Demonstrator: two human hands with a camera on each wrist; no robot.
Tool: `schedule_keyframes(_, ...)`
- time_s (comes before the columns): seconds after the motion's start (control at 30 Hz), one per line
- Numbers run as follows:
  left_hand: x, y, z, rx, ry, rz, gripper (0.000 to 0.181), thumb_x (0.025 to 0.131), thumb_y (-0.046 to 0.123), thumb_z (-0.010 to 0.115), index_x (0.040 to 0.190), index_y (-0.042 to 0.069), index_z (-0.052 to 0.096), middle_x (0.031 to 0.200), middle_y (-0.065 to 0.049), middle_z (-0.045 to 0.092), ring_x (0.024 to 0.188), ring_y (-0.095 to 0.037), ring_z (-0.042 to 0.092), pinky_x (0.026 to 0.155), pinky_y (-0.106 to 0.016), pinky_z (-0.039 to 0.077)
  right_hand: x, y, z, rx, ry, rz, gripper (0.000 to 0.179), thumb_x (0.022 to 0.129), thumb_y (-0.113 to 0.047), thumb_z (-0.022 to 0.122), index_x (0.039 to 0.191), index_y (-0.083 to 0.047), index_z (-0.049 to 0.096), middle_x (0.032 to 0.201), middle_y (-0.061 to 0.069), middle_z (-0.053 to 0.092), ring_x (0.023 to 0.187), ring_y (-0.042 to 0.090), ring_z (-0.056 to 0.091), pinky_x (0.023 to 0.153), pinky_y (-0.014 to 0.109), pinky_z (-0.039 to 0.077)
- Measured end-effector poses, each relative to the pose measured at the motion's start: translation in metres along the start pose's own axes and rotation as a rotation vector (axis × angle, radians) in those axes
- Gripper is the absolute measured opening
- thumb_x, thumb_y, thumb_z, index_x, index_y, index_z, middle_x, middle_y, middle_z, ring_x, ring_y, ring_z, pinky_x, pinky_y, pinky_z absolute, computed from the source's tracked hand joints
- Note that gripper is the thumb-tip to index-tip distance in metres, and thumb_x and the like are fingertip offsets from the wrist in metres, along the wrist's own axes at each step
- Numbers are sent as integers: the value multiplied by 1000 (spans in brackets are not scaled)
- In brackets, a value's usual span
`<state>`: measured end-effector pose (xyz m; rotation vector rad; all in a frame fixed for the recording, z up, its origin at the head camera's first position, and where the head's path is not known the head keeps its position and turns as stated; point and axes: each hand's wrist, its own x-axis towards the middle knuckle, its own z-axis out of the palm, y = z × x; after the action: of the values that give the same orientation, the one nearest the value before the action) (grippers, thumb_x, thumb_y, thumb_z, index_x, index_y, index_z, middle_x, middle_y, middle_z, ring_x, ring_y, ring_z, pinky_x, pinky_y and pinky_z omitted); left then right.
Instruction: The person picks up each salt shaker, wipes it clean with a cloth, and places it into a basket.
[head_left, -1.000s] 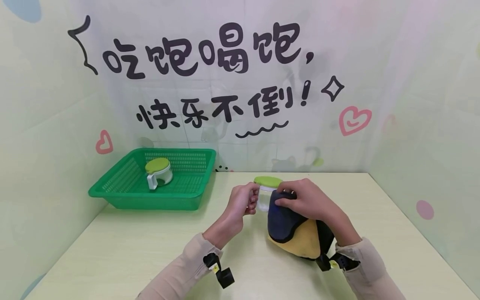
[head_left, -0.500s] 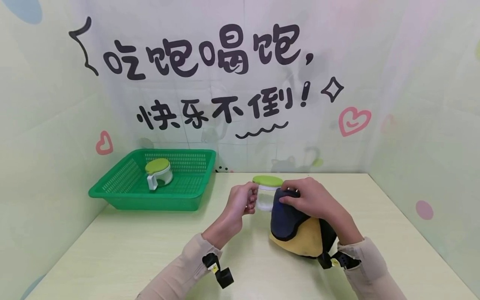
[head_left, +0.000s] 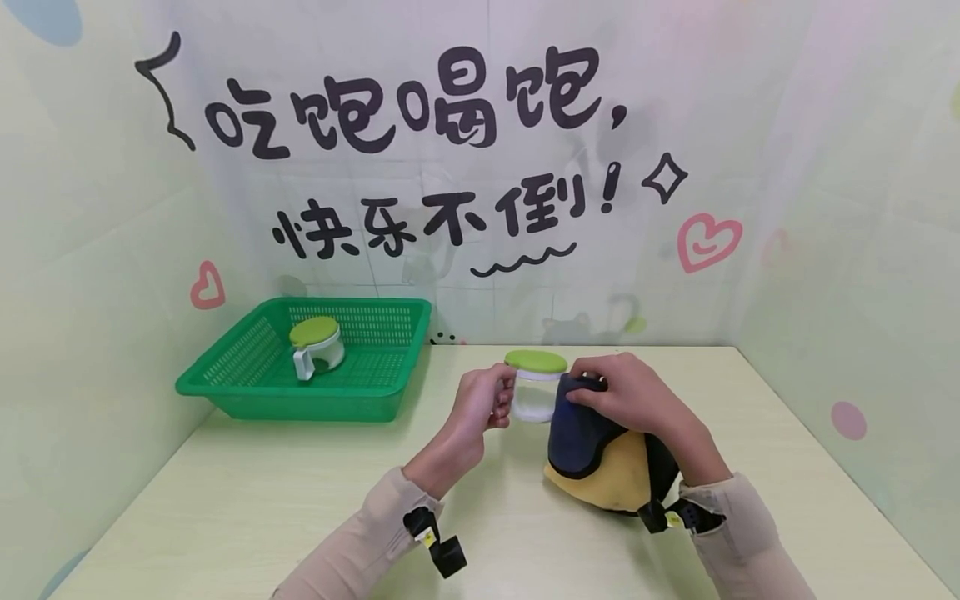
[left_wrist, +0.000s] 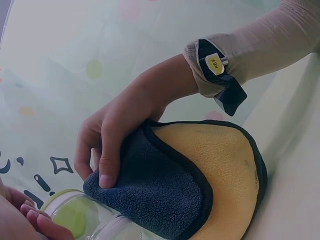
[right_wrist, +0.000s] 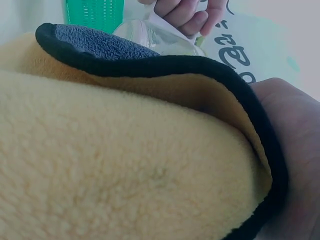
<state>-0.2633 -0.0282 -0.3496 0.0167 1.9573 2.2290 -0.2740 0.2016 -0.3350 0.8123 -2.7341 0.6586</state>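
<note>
In the head view my left hand (head_left: 480, 404) grips a clear seasoning jar (head_left: 534, 396) with a lime-green lid at its left side. The curled fingers hide its handle there. A two-sided cleaning cloth (head_left: 588, 429), navy on one face and yellow on the other with black edging, hangs folded from my right hand (head_left: 626, 396). Thumb and fingers pinch its top edge, as the left wrist view also shows. The cloth (left_wrist: 165, 190) overlaps part of the jar in that view. Its yellow face fills most of the right wrist view.
A green plastic basket (head_left: 315, 406) stands at the back left of the pale wooden table (head_left: 300, 500). Inside it sits a second green-lidded jar (head_left: 318, 342) with a white handle. A printed cloth wall (head_left: 465, 308) rises behind the table.
My right hand has drawn the cloth a little to the right, and more of the jar's side shows. The left hand and the jar have hardly moved.
</note>
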Motion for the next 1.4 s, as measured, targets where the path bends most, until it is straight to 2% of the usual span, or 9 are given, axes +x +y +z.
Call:
schedule_keyframes(0.3, -3, 2, -2, 4, -3, 16, 30, 93, 20, 52, 66, 13, 40, 60, 4, 34, 53, -10, 30, 50, -21, 30, -1, 2, -2, -32, 18, 0, 9, 92, -26, 76, 100, -22, 74, 88, -3, 72, 76, 11, 59, 71, 34, 48)
schedule_keyframes(0.57, -6, 7, -5, -2, -25, 27, 31, 90, 20, 53, 65, 12, 37, 58, 4, 30, 53, -10, 27, 50, -22, 26, -4, 2, -6, -34, 45, 15, 8, 92, -26, 76, 100, -24, 74, 87, -4, 70, 74, 11, 56, 70, 33, 46)
schedule_keyframes(1.4, -14, 18, -11, -41, -86, 55, 30, 85, 18, 52, 62, 16, 34, 57, 7, 25, 48, -8, 19, 46, -20, 18, -4, 5, -5, -15, 95, -30, 8, 90, -22, 78, 94, -23, 72, 77, -9, 63, 68, 10, 50, 67, 28, 42)
